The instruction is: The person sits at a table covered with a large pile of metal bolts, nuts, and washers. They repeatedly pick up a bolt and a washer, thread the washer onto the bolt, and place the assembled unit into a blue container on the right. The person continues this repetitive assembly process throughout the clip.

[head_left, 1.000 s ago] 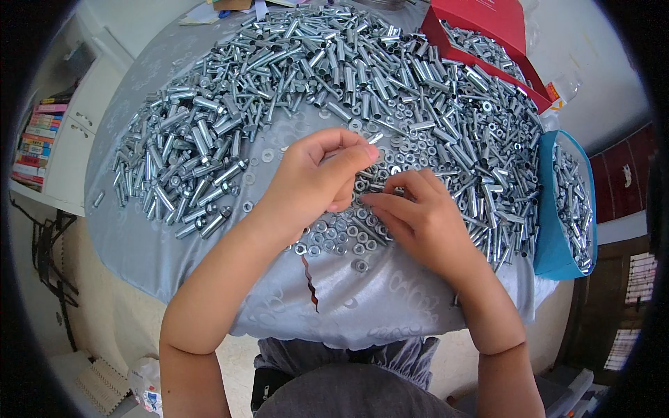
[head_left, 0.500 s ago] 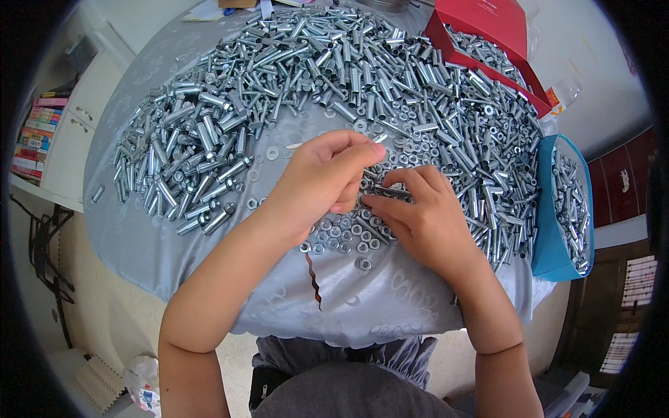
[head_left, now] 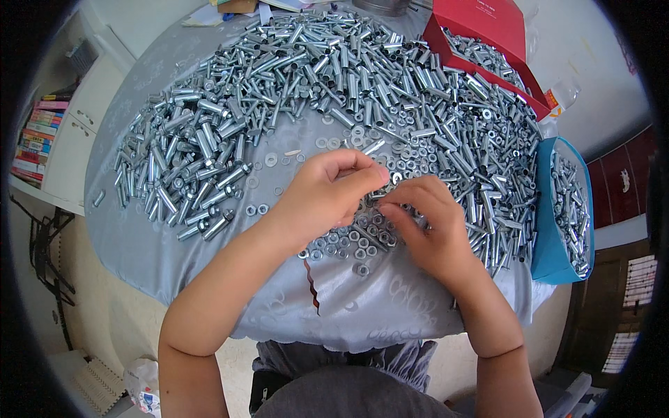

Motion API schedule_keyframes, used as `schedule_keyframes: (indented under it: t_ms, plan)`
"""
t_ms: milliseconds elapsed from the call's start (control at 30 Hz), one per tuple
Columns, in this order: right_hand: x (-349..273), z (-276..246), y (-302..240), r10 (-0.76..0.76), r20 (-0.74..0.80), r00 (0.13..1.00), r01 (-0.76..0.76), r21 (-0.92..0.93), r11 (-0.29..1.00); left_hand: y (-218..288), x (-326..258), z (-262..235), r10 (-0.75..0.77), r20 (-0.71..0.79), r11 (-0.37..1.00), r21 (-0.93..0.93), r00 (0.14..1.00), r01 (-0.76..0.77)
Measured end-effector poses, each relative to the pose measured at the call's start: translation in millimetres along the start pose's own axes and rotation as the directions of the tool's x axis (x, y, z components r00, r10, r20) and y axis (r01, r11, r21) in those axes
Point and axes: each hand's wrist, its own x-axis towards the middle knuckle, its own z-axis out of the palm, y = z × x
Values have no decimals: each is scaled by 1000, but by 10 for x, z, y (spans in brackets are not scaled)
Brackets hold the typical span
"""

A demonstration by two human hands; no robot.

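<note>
My left hand (head_left: 331,188) is closed over the middle of the table, thumb and forefinger pressed together. Whatever it pinches is hidden behind the fingers. Just beyond them shows a slim silver metal piece (head_left: 374,147); whether it is held or lying there I cannot tell. Close beside the left fingertips, my right hand (head_left: 426,219) has its thumb and forefinger drawn together low over the small parts. A bit of shiny metal shows by its fingertips, too small to name. Under and between both hands lie loose hex nuts (head_left: 362,269) and flat washers (head_left: 271,159).
Anchor bolts with sleeves are heaped at left (head_left: 207,132); metal sleeves and bolts (head_left: 341,66) spread across the far side and right. A red box (head_left: 481,70) and a blue bin (head_left: 546,209) hold more parts. The grey tablecloth (head_left: 313,334) has a tear near the front.
Both hands have shifted slightly toward me, and the right hand a little to the right. The right fingers are more bent, and the long metal piece beside them no longer shows there.
</note>
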Motion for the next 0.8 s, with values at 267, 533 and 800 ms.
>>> schedule_keyframes:
  t_ms: [267, 533, 800]
  plan:
    - [-42, -69, -9, 262, -20, 965, -243, 313, 918, -33, -22, 34, -8, 103, 997, 79, 995, 0]
    - [-87, -36, 8, 335, 137, 932, -354, 544, 761, 3, -53, 22, -104, 137, 995, 8, 985, 104]
    - [-62, -56, -25, 432, 210, 877, -418, 775, 473, -5, -36, 42, -86, 223, 993, 94, 971, 66]
